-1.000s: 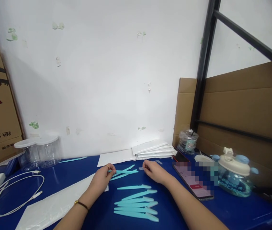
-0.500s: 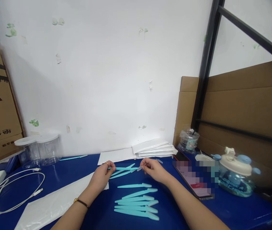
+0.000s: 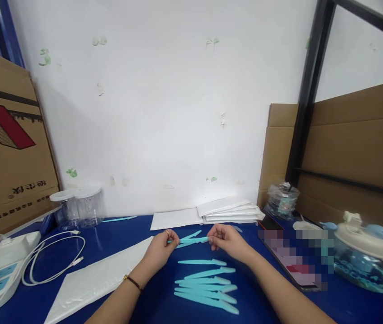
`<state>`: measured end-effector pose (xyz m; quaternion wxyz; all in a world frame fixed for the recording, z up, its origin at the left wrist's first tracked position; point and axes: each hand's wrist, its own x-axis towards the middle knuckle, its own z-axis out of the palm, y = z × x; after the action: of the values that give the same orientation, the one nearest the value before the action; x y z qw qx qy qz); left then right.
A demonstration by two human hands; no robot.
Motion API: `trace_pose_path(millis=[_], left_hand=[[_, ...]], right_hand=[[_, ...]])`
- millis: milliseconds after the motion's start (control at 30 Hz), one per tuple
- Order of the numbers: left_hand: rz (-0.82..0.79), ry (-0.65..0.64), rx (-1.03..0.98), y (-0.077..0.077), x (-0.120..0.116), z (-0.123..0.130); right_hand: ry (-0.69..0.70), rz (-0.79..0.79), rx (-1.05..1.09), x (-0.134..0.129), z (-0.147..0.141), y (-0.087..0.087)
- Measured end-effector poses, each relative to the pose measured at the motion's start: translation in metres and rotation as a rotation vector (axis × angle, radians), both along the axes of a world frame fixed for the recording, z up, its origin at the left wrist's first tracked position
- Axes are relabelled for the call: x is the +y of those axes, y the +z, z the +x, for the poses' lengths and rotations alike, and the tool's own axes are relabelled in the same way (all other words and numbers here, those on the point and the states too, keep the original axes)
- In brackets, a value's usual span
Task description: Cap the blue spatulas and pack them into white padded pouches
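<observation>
My left hand [image 3: 166, 245] pinches the handle end of a turquoise eyebrow razor [image 3: 194, 241]. My right hand [image 3: 224, 238] is closed at the razor's head end, its fingertips hiding the tip. Beneath the held razor, another turquoise razor [image 3: 196, 234] lies slanted on the blue tabletop, partly covered. Nearer to me, several more eyebrow razors [image 3: 208, 294] lie in a loose row, heads pointing right. Just past my right hand is a small clear piece [image 3: 238, 229], probably a blade cover.
White plastic mailers [image 3: 228, 209] are stacked by the wall; another mailer [image 3: 100, 276] lies at left. A white cable [image 3: 55, 234], power strip [image 3: 12, 274] and clear jars [image 3: 88, 209] stand left. On the right are a phone [image 3: 289, 256] and a water bottle [image 3: 363, 261].
My right hand has closed in on the razor's head; the translucent piece seen at its fingertips is now hidden. The whole view has shifted, so everything appears further right.
</observation>
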<state>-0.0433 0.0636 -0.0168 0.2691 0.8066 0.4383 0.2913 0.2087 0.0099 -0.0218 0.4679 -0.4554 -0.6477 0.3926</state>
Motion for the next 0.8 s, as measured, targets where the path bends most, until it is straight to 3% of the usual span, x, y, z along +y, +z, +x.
trace_pose_path(millis=[100, 200, 333, 400, 533, 800], left_hand=[[-0.072, -0.047, 0.022, -0.003, -0.003, 0.001], [-0.089, -0.106, 0.159, -0.002, -0.011, 0.004], [0.054, -0.136, 0.285, 0.006, -0.02, 0.009], [0.135, -0.084, 0.302, 0.009, -0.02, 0.01], [0.257, 0.005, 0.361, 0.01, -0.013, 0.01], [0.302, 0.04, 0.489, 0.005, -0.008, 0.014]], right_hand=[[0.056, -0.081, -0.034, -0.004, 0.003, 0.0], [0.056, -0.08, -0.217, -0.001, 0.021, 0.002], [-0.437, 0.11, -0.593, 0.012, 0.058, 0.0], [-0.578, 0.119, -0.676, 0.017, 0.073, -0.003], [-0.582, 0.1, -0.786, 0.023, 0.078, -0.012], [-0.446, 0.136, -0.895, 0.023, 0.04, -0.014]])
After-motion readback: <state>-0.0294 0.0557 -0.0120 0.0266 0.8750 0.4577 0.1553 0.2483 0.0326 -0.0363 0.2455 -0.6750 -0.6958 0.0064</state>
